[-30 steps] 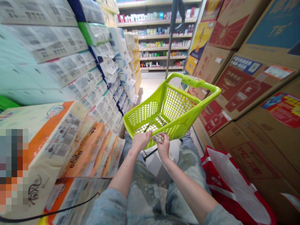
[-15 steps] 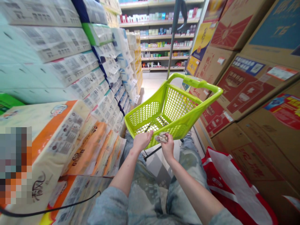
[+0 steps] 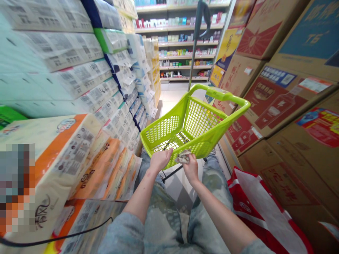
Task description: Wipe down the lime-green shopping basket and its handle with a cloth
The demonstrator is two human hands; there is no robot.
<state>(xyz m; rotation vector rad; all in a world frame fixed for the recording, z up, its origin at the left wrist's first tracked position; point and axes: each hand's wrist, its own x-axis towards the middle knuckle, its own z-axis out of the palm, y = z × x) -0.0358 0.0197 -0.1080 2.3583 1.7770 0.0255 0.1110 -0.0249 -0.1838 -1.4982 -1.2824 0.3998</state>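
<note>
A lime-green plastic shopping cart (image 3: 212,139) with lattice walls stands tilted between my knees, its handle toward the upper right. My left hand (image 3: 160,160) is closed on the near rim of its basket, with the fingertips partly hidden. Just to the right, a crumpled greyish-white cloth (image 3: 183,157) lies against the outside of the near wall. My right hand (image 3: 191,167) pinches that cloth between thumb and fingers. Through the basket's lattice floor, dark parts of the frame show.
Stacked tissue packs (image 3: 79,81) line the left side, and cardboard cartons (image 3: 286,141) rise on the right. A red and white bag (image 3: 254,208) sits by my right leg. Behind the cart stands a grey pole (image 3: 192,60); stocked shelves (image 3: 180,42) close off the far end.
The cloth in my right hand has shifted slightly and looks more spread out against the cart's wall. My left hand stays at the rim, and the cart has hardly moved.
</note>
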